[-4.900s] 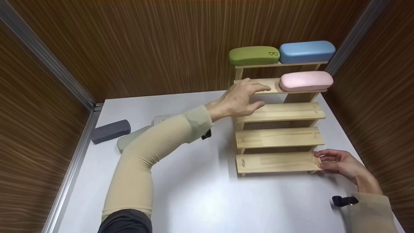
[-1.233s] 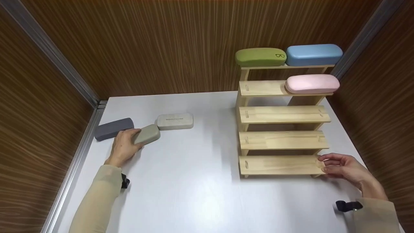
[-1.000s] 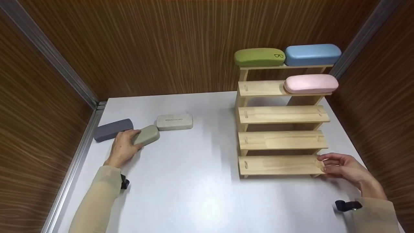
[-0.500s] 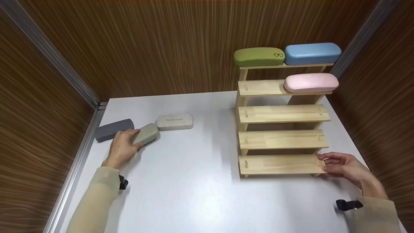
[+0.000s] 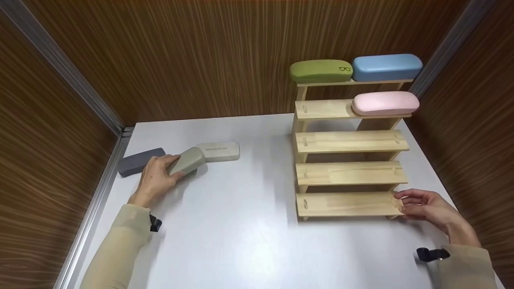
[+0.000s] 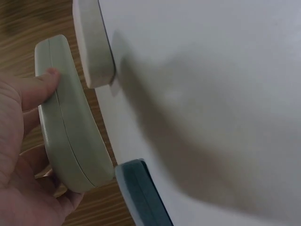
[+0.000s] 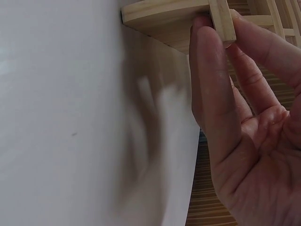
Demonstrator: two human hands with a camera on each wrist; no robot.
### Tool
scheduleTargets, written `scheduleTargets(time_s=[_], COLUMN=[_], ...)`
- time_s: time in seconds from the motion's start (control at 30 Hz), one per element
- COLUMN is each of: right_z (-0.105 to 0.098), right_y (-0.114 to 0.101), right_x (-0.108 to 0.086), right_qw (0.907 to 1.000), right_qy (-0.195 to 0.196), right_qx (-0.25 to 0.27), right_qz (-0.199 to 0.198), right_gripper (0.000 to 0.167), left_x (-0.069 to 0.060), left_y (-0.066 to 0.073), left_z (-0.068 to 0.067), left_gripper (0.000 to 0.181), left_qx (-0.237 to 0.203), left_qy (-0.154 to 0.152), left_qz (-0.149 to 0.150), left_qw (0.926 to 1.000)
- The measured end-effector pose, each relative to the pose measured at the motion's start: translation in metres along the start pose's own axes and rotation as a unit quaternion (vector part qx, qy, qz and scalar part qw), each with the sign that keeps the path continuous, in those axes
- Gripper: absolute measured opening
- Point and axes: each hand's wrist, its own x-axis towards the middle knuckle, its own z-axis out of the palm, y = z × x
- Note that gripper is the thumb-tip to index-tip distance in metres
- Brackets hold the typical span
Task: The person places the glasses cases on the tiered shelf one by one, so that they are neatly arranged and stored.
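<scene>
My left hand (image 5: pixel 156 178) grips a sage-green glasses case (image 5: pixel 188 161) between thumb and fingers. In the left wrist view that sage case (image 6: pixel 70 122) is lifted off the table, its shadow falling apart from it. A dark grey case (image 5: pixel 140 161) lies just left of the hand, and a cream case (image 5: pixel 220 151) with small lettering lies behind the held one. My right hand (image 5: pixel 435 210) pinches the right end of the lowest board of a stepped wooden rack (image 5: pixel 349 204); the right wrist view shows fingertips on both sides of the board's end (image 7: pixel 221 21).
On the rack's top step sit an olive-green case (image 5: pixel 321 71) and a light blue case (image 5: pixel 387 67). A pink case (image 5: pixel 386 103) rests on the right half of the second step. Wood-grain panels (image 5: pixel 200 60) enclose the white table (image 5: pixel 241 237) at the back and sides.
My left hand has gone from the rack to the left side of the table and taken hold of the sage case, which has now risen and shifted slightly right. The right hand keeps its place.
</scene>
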Motion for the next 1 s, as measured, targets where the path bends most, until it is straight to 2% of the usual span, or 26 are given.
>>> scheduleTargets(time_s=[0.17, 0.43, 0.67, 1.0], right_z=[0.000, 0.000, 0.001, -0.001], right_y=[0.000, 0.000, 0.000, 0.001], right_x=[0.001, 0.001, 0.000, 0.002], right_qw=[1.0000, 0.9996, 0.9998, 0.9995], right_qy=[-0.003, -0.017, -0.010, -0.018], right_qx=[0.005, 0.021, 0.015, 0.022], right_qz=[0.001, -0.007, -0.005, -0.012], right_gripper=[0.043, 0.042, 0.042, 0.044], left_x=[0.003, 0.014, 0.024, 0.040], left_y=[0.013, 0.040, 0.062, 0.090], left_z=[-0.002, -0.004, -0.007, -0.009], left_gripper=[0.061, 0.061, 0.060, 0.058], left_qx=[-0.004, -0.003, -0.014, -0.021], left_qy=[0.000, 0.005, 0.004, -0.008], left_qz=[0.008, 0.051, 0.072, 0.104], left_qw=[1.0000, 0.9987, 0.9973, 0.9944])
